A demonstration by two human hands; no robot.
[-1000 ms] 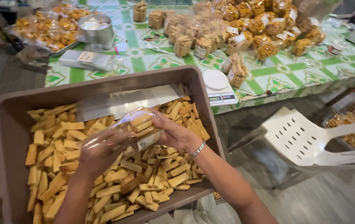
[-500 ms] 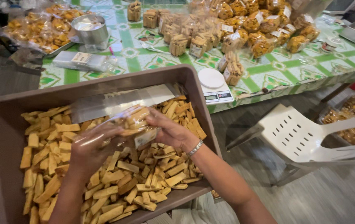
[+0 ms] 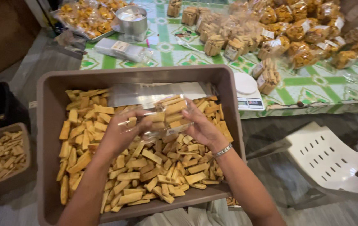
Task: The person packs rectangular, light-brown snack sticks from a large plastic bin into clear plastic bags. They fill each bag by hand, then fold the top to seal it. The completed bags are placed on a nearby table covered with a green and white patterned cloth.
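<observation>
Together, the left hand (image 3: 122,132) and right hand (image 3: 202,125) clasp a clear crinkled plastic bag (image 3: 162,119) stuffed with golden rectangular biscuit sticks, held just above a deep grey-brown plastic tub (image 3: 47,109) heaped with the same rough, dry sticks. Beyond it, a white scale (image 3: 248,92) sits on a green-and-white checked tablecloth (image 3: 313,83), where filled clear bags (image 3: 271,39) with small pale labels crowd beside a shiny metal pot (image 3: 131,19).

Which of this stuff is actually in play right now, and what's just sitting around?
In play: left hand, right hand, clear bag of biscuit sticks, brown tub of biscuit sticks.

Lying about: digital scale, metal pot, packed bags, white chair.
</observation>
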